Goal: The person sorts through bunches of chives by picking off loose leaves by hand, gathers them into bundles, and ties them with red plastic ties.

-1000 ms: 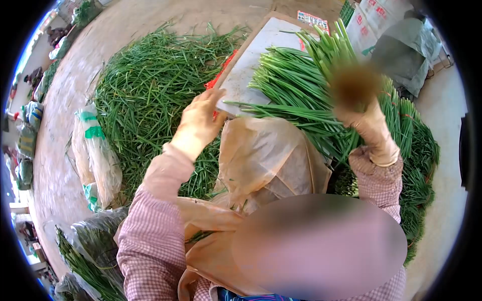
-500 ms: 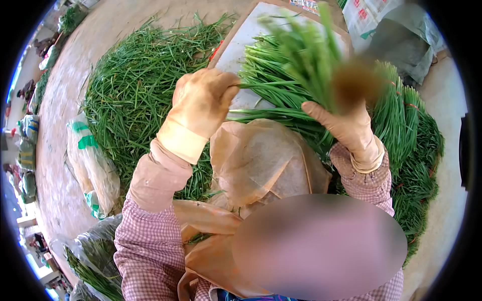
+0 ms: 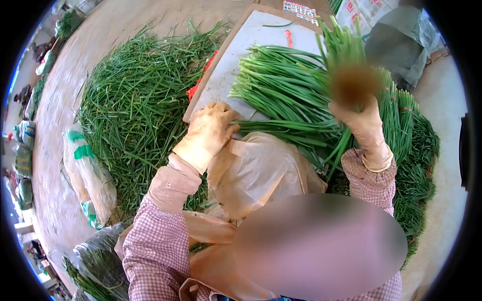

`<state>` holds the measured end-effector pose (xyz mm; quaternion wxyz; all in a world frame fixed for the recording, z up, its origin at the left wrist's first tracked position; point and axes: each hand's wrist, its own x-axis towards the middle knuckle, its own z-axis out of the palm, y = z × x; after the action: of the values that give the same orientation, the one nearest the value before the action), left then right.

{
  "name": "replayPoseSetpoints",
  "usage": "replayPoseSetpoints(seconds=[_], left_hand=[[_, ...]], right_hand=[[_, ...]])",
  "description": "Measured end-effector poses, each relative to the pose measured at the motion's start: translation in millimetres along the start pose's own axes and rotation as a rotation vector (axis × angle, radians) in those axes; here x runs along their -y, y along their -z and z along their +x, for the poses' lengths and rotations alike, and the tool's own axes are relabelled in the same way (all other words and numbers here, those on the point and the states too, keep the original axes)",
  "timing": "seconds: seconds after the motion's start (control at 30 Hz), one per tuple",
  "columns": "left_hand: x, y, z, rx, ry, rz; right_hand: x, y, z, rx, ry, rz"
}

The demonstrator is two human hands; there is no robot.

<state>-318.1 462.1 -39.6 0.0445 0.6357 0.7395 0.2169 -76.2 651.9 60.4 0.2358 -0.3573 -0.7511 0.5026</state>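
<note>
Both hands wear pale tan gloves. My left hand (image 3: 210,131) is at the near left edge of the white board (image 3: 221,72), its fingers closed on the ends of a few green stalks (image 3: 281,126). My right hand (image 3: 362,118) is closed round an upright bunch of green stalks (image 3: 343,42); a blurred brown patch covers part of its fingers. Between the hands a thick layer of cut stalks (image 3: 278,72) lies on the board, pale ends to the left. A brown translucent sheet (image 3: 261,170) bulges up below the board.
Loose green leaves (image 3: 135,110) are heaped on the floor at the left, beside clear plastic bags (image 3: 90,170). Tied bunches (image 3: 404,125) stand at the right. A red band (image 3: 288,38) lies on the board. A grey bag (image 3: 399,47) is at the back right.
My left hand has closed and come down to the board's near edge. The bunch in my right hand swung about, blurred, half a second ago and now looks steadier. The red band on the board has become visible.
</note>
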Motion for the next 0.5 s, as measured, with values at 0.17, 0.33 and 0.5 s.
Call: replayPoseSetpoints(seconds=[0.17,0.33,0.5], left_hand=[[9,-12,3,-0.109,-0.104,-0.004],[-27,38,22,-0.165,0.009,-0.199],[-33,57,81,-0.197,0.059,-0.487]], right_hand=[[6,-1,-9,-0.004,0.039,-0.044],[20,13,10,-0.105,0.280,-0.132],[26,7,43,-0.195,0.594,-0.622]])
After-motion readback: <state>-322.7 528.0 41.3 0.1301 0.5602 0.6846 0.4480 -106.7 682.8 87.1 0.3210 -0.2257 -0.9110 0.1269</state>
